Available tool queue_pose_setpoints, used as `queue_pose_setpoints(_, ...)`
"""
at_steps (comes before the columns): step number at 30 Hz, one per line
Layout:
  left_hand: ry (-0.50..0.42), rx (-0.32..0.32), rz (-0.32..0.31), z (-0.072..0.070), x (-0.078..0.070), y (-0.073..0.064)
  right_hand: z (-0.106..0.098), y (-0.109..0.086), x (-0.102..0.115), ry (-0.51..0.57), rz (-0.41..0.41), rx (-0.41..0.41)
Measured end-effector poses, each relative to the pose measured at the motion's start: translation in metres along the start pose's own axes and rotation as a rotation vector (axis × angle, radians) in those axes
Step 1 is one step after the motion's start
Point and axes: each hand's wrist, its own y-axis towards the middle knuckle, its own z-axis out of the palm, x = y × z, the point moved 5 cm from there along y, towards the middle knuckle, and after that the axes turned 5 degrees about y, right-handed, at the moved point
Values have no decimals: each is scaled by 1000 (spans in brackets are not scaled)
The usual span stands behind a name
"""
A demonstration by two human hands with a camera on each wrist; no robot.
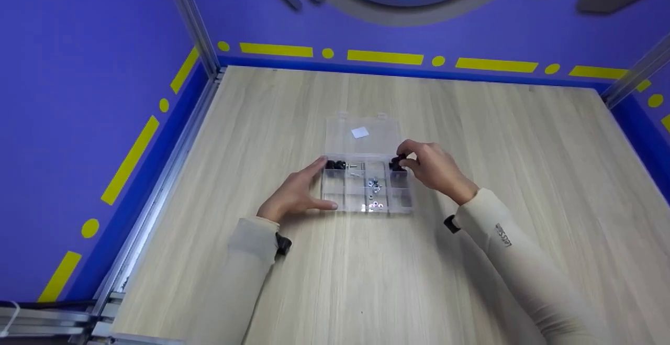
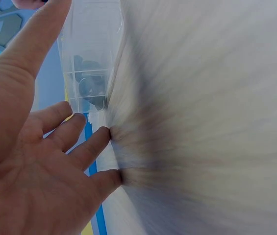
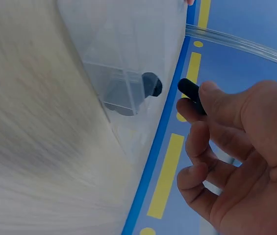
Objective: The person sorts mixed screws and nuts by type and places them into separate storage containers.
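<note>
A clear plastic compartment box [image 1: 400, 210] stands on the table with its lid [image 1: 340, 138] folded back. My left hand [image 1: 296, 193] is spread along the box's left side, fingers extended, thumb at the front left corner. Over the back right compartment, my right hand [image 1: 434, 167] pinches a small black cylindrical piece [image 3: 189, 89] between thumb and index finger. Black pieces [image 1: 395, 167] lie in that compartment, and more black pieces [image 1: 335, 165] fill the back left one. Small screws [image 1: 354, 166] and shiny metal bits [image 1: 375, 183] sit in the middle compartments.
A small white square [image 1: 359, 132] lies on the lid. The wood-grain table [image 1: 345, 282] extends around the box, bordered by blue panels [image 1: 131, 99] and metal frame rails [image 1: 196, 25]. Dark wrist devices [image 1: 283, 244] show below both cuffs.
</note>
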Motion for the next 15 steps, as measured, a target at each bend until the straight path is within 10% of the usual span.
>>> queue_pose_setpoints(15, 8, -1, -6, 0, 1, 0, 17, 9, -11, -92, 42, 48)
